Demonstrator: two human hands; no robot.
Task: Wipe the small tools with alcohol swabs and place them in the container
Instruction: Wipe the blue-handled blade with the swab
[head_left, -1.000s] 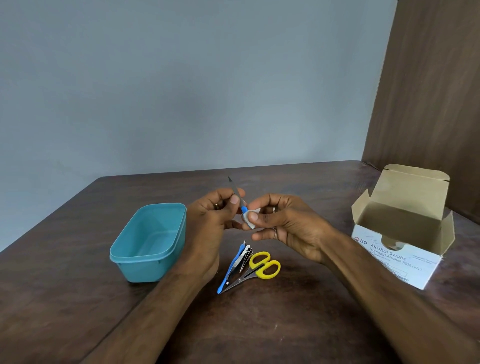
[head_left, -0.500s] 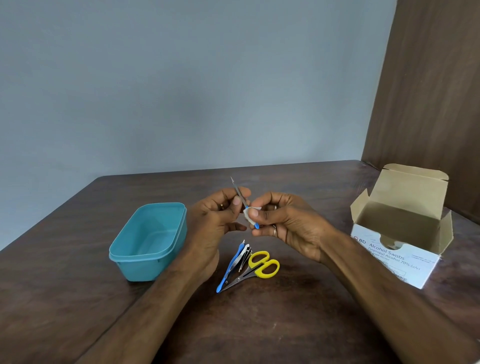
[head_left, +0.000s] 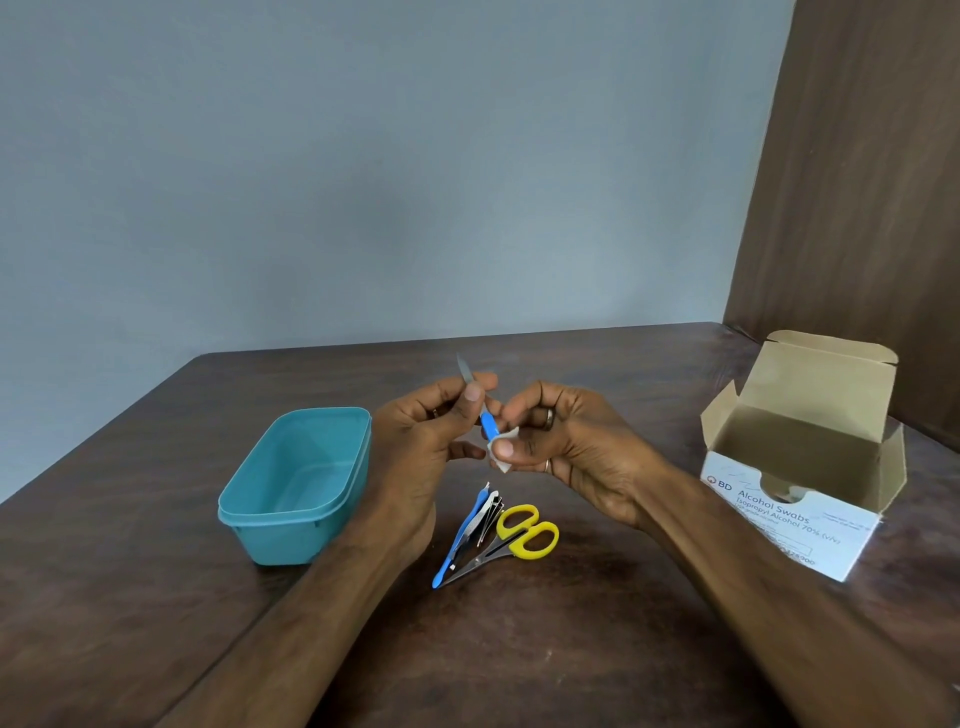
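My left hand (head_left: 423, 441) pinches a small nail file (head_left: 480, 402) by its metal blade, the blue handle pointing down to the right. My right hand (head_left: 566, 447) pinches a white alcohol swab (head_left: 503, 451) folded round the lower end of that blue handle. Both hands hover above the table. Below them lies a pile of small tools (head_left: 480, 525): a blue-handled file, a metal clipper and yellow-handled scissors (head_left: 524, 532). The teal container (head_left: 296, 483) stands to the left, with nothing in it.
An open cardboard box of alcohol swabs (head_left: 795, 488) sits at the right on the dark wooden table (head_left: 519, 649). A brown panel rises behind it, and a grey wall runs along the table's far edge.
The swab in my right hand has slid down the file, from near the blade to the lower end of the blue handle. More of the handle now shows.
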